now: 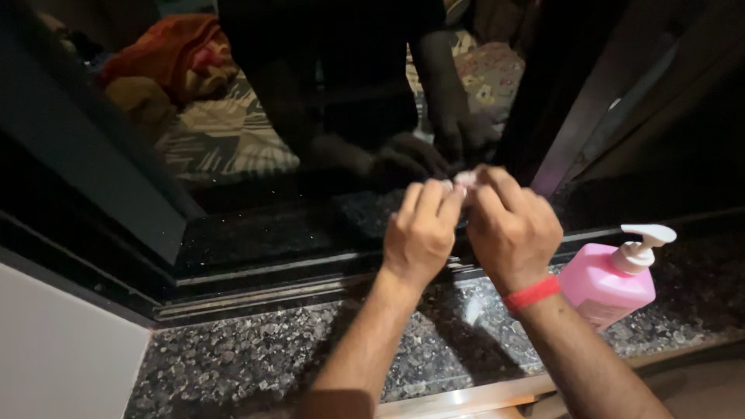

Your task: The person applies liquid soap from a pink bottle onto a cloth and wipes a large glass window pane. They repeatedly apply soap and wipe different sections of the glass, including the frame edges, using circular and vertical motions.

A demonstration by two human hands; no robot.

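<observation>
Two hands up, both mine. My left hand [421, 229] and my right hand [508, 225] meet knuckle to knuckle, fingers curled in, pinching one small pale pink scrap [464, 178] between the fingertips at 12 o'clock of both hands; too blurred to say what it is. One red band [531, 293] on my right wrist. One pink plastic pump bottle with white nozzle [613, 281] stands at 3 o'clock of my right hand, just beside the wrist. All over one speckled dark granite bench [256, 357]. Beyond, dark window glass [310, 116] reflects my hands; a metal sliding track [256, 283] runs along its foot.
</observation>
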